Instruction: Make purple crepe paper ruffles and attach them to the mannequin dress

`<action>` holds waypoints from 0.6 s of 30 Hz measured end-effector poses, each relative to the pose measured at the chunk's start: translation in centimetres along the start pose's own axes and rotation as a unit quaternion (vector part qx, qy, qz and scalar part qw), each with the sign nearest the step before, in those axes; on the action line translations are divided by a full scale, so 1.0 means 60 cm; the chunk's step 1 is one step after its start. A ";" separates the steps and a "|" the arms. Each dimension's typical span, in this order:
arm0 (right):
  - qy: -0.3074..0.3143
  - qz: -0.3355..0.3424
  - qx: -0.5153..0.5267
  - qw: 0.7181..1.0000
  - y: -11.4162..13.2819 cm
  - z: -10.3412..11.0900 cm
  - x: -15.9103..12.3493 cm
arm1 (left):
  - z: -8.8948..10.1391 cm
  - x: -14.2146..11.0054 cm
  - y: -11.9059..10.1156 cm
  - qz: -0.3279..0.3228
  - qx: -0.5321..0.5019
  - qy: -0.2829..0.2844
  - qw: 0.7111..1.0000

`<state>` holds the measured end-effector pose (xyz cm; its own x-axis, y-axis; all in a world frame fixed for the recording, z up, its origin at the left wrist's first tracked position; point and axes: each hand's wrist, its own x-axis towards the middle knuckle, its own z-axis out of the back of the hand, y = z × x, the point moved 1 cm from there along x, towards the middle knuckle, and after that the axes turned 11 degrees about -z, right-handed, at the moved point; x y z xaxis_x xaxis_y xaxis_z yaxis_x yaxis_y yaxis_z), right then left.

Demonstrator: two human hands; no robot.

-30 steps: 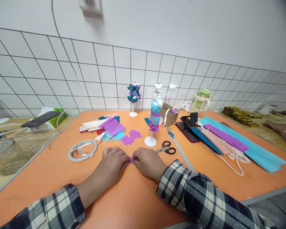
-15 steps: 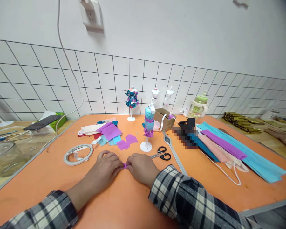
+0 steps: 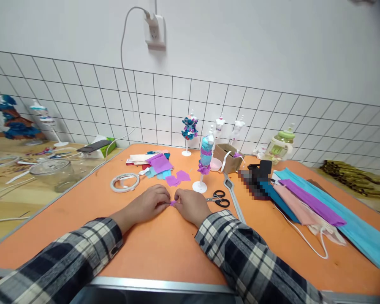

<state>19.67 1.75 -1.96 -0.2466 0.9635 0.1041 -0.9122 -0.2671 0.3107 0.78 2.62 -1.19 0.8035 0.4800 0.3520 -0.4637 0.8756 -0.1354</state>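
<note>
Your left hand and right hand, pinched closed, grip opposite sides of a purple scrap, apparently for control.

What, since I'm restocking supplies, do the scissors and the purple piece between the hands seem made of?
Purple piece: matte, perhaps paper or thin fabric, dull but mostly hidden. Scissors: blades likely metal, thin and grey; handles probably smooth plastic, solid black.

A plug sits in the white wall socket, its pale cable hanging against white tiles. On the left wooden surface, a dark smartphone lies against a green box, near a clear container. At right stand a green-lidded bottle and, farther over, gold-coloured bundles.
</note>
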 end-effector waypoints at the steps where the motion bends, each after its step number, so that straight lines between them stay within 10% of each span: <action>1: 0.001 0.003 -0.001 1.000 -0.001 0.002 0.000 | -0.001 -0.001 0.000 0.001 -0.001 0.001 1.000; 18: 0.004 0.048 -0.038 0.998 0.006 0.008 -0.005 | -0.004 -0.004 -0.007 0.031 0.036 0.003 0.999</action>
<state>19.60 1.38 -1.41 -0.3365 0.9336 0.1230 -0.9060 -0.3565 0.2280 0.88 2.13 -1.42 0.7738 0.5343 0.3402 -0.5389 0.8376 -0.0897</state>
